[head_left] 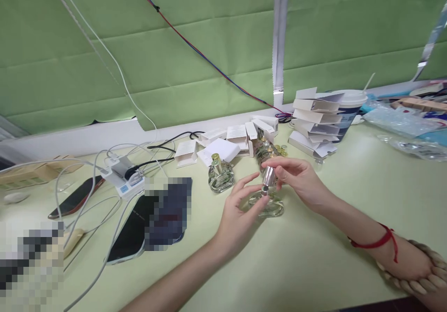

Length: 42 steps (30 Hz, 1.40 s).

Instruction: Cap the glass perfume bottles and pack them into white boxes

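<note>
A clear glass perfume bottle (pixel 274 208) stands on the table in front of me, with a small silver spray head on its neck. My left hand (pixel 239 212) has its index finger and thumb around that neck, its other fingers stretched past it. Just above the spray head, my right hand (pixel 295 179) pinches a shiny silver cap (pixel 269 176) between thumb and fingers, slightly tilted. Left of the hands is another glass bottle (pixel 221 179) with a silver and gold-green top. Several more bottles (pixel 264 156) are grouped behind my right hand, partly hidden by it.
Small white boxes (pixel 237 135) lie along the wall, and a stack of folded cartons (pixel 316 121) stands beside a lidded cup (pixel 349 111). Leftward are phones (pixel 132 230), a power strip (pixel 125 186) and loose cables. Plastic bags (pixel 405 118) lie at the far right.
</note>
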Each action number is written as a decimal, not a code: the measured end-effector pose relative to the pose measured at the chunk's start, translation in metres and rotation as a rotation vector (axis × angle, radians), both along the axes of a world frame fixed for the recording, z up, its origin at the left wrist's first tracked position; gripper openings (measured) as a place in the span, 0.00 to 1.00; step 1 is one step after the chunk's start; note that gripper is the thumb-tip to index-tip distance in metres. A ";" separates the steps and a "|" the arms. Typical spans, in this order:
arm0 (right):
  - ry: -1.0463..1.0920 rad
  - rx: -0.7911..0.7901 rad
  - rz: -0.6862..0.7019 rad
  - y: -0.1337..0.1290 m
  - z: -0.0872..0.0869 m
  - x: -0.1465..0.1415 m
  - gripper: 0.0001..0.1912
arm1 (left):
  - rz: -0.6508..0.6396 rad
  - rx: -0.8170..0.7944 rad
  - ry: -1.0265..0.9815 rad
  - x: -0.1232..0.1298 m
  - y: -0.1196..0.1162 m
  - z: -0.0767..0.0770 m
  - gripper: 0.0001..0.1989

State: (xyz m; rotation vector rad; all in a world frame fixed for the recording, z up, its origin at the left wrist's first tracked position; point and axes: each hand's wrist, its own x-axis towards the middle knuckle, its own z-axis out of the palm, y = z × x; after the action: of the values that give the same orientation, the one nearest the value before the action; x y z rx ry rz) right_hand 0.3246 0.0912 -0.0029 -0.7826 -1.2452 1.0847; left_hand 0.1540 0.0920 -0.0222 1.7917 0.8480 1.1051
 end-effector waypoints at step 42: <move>-0.499 0.319 -0.327 0.003 -0.007 0.002 0.08 | 0.340 0.108 0.186 -0.014 0.021 -0.023 0.16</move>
State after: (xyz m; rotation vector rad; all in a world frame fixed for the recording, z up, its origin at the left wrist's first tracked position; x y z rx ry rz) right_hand 0.3263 0.0944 -0.0097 -0.9986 -1.5891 0.4177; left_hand 0.1401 0.1125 -0.0452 1.9067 1.2620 1.2286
